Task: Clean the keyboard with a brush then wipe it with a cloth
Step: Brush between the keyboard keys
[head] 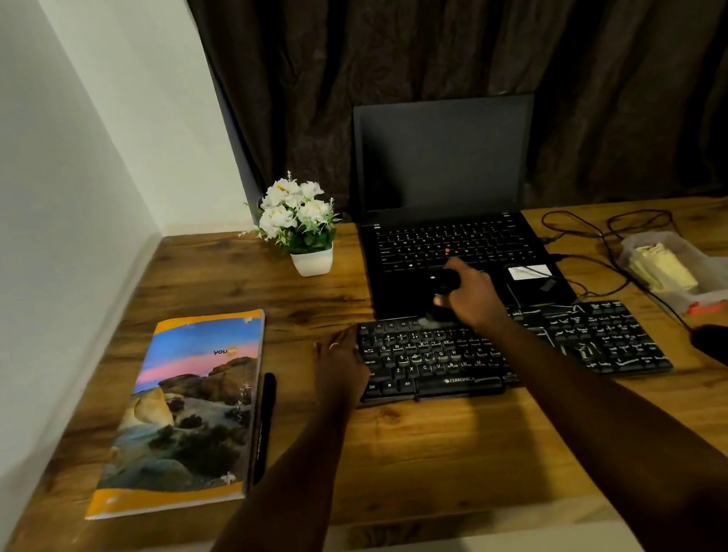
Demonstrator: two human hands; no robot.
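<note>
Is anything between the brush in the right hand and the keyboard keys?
Nothing visible. The right hand holds the brush right at the keyboard's top row, by the laptop's front edge. The left hand rests at the keyboard's left edge, clear of the brush.

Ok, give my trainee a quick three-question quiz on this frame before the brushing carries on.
1. True or false: the right hand grips a dark brush near the keyboard's top row.
2. What does the left hand touch? A) mouse B) keyboard's left end C) flowerpot
3. Fill in: the pen lies on the desk beside the ____.
Key: 1 true; 2 B; 3 notebook.
</note>
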